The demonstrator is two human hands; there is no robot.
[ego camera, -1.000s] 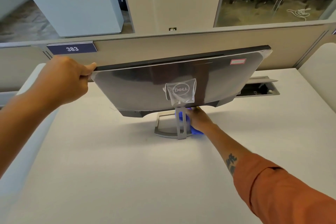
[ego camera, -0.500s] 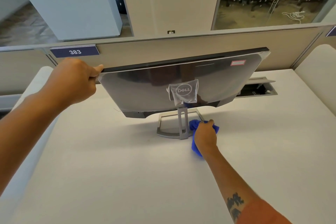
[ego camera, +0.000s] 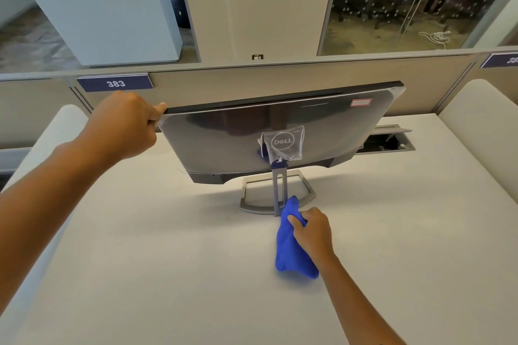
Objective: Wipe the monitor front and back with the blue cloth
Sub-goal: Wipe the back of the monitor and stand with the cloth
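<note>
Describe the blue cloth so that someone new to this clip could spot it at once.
Find the monitor on the white desk, its back facing the camera. Just in front of its metal stand, the right hand grips the blue cloth, the only vivid blue, crumpled thing there.

I see monitor point(ego camera: 224, 137) back: glossy grey plastic, reflective, clear film wrinkled over logo. Stand point(ego camera: 279, 193) at 6 o'clock of it: brushed silver metal, matt sheen. Blue cloth point(ego camera: 291, 252) in my right hand point(ego camera: 312, 230): soft, fuzzy, matt. Table point(ego camera: 168, 246): smooth off-white laminate, matt. Partition point(ego camera: 252, 81) at 12 o'clock: beige fabric look, metal trim. Glass panels beyond, dotted frosting.
</note>
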